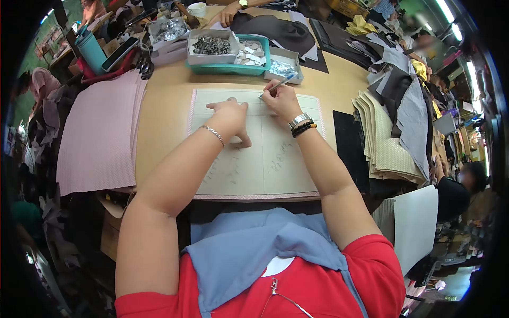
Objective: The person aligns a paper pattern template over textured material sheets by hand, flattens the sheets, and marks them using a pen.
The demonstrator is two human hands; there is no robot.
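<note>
A pale rectangular sheet point(241, 172) with ruled lines, faint dark marks and a pink patterned border lies flat on the table in front of me. My left hand point(231, 119) rests on its left half with the fingers spread. Near the sheet's top edge, my right hand point(282, 102) grips a pen point(289, 78), its tip down at the sheet. A silver bracelet circles my left wrist; a watch point(300, 120) and dark beads sit on the right one.
Beyond the sheet stands a teal tray point(228, 69) with a box of small metal parts point(213, 45); another box point(286, 66) adjoins it. Pink sheets point(101, 132) are stacked left, cream sheets point(389, 143) right. Across the table, another person's hand point(229, 14) rests near dark fabric point(273, 32).
</note>
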